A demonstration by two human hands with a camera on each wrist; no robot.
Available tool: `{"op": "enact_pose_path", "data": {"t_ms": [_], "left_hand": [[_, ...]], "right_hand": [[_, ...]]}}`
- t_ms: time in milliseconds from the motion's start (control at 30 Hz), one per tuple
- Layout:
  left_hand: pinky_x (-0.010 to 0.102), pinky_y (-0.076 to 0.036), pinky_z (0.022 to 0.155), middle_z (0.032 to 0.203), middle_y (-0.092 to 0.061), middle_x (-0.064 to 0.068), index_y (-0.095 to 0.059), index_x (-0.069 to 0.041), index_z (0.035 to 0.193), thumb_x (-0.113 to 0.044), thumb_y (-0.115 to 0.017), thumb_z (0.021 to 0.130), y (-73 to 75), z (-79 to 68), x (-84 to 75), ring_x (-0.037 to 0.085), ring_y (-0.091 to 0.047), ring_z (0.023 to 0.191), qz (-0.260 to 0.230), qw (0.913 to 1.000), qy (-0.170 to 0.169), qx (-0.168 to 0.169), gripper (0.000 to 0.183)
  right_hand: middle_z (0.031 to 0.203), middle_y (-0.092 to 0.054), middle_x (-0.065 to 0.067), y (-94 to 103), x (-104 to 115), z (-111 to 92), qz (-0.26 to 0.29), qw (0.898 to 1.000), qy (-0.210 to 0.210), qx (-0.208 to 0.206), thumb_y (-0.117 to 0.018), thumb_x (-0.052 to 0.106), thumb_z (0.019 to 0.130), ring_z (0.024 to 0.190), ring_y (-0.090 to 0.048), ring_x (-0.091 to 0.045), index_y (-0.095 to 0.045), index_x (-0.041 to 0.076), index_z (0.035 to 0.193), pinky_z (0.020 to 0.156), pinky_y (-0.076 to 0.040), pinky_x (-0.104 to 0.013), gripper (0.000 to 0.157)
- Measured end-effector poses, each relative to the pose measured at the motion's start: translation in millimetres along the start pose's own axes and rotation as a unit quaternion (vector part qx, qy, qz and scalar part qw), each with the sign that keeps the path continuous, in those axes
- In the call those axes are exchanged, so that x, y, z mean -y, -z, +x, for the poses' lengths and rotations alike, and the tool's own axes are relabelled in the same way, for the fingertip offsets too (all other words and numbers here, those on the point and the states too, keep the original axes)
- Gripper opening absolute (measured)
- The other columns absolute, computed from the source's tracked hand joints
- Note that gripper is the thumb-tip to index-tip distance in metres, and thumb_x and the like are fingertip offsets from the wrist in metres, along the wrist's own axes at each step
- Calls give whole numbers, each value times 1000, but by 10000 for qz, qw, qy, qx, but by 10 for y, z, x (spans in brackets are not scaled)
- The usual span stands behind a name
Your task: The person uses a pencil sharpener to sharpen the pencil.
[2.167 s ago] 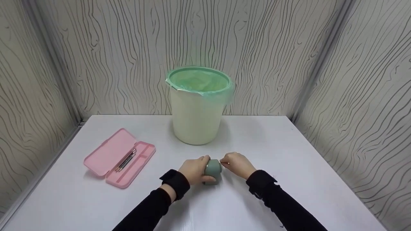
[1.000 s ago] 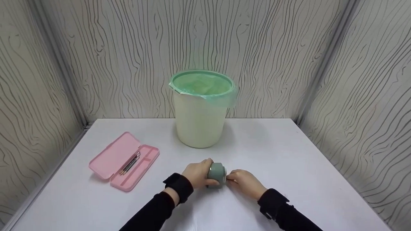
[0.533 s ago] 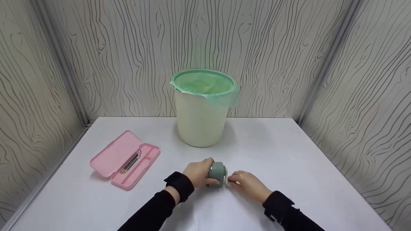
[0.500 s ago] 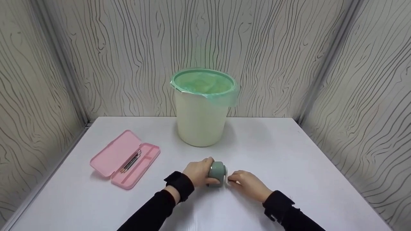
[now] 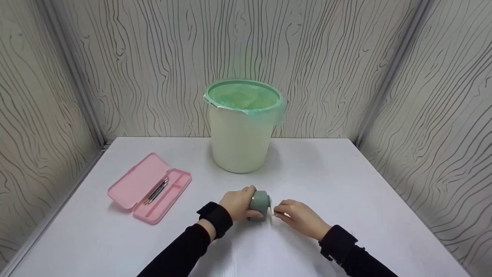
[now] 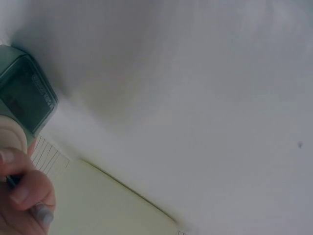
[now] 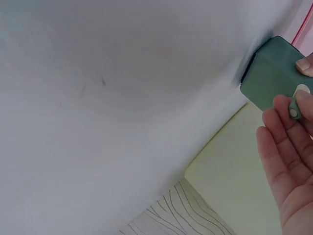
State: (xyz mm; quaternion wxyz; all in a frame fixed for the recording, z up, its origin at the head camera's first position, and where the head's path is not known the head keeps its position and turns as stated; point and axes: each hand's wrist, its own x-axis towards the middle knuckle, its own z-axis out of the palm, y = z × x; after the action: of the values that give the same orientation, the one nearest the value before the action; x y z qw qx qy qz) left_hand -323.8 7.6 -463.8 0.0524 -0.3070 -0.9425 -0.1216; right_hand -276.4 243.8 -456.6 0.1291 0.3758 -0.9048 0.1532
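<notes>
From here I make out a plain black left sleeve (image 5: pixel 175 252) and matching right sleeve (image 5: pixel 367 263), plus a broad black left wristband (image 5: pixel 217 220) — its flap (image 5: pixel 206 208) jutting out — and a similar right wristband (image 5: pixel 338 242); left hand (image 5: pixel 238 204) and right hand (image 5: pixel 301 217) are bare.

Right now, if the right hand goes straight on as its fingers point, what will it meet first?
Beyond the handle it pinches, the right hand would probably meet the green sharpener body; depth is unclear.

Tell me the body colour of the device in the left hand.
Green; the device shows best in the right wrist view.
</notes>
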Motion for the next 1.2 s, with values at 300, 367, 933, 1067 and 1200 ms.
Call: {"op": "enact_pose_path", "data": {"t_ms": [300,367,933,1067,1200], "left_hand": [[31,-59,75,107,-71,6,-52,-11,122,-58,-75,86,44,18,0,19,-72,85,53,9999,-98,-35,63],[31,-59,74,107,-71,6,-52,-11,122,-58,-75,86,41,20,0,19,-71,85,82,9999,-109,-41,64],[30,-57,70,103,-71,5,-51,-11,117,-57,-76,86,32,4,-4,17,-70,81,191,9991,-362,-136,61],[31,-57,71,103,-71,5,-51,-11,119,-58,-75,86,32,15,4,18,-70,82,203,9992,-317,-142,63],[31,-58,71,104,-71,6,-52,-11,121,-59,-74,86,14,16,15,17,-70,83,149,9995,-285,-78,64]], "right_hand": [[93,-72,0,84,-2,23,-154,9988,208,-426,-70,8,95,86,-67,-14,-75,7,101,75,-57,-27,7],[93,-72,0,104,-6,35,-261,9981,252,-498,-71,8,95,85,-67,-14,-75,8,101,74,-56,-27,7],[90,-74,-1,224,-101,302,-702,9942,-97,-811,-74,9,92,83,-70,-16,-77,9,98,73,-58,-29,6],[90,-75,-3,230,-128,376,-785,9938,-238,-751,-74,9,92,83,-71,-19,-79,8,99,73,-59,-31,9],[91,-77,-5,210,-145,436,-707,9944,-441,-644,-74,8,91,85,-73,-21,-80,6,102,75,-59,-34,12]]}}
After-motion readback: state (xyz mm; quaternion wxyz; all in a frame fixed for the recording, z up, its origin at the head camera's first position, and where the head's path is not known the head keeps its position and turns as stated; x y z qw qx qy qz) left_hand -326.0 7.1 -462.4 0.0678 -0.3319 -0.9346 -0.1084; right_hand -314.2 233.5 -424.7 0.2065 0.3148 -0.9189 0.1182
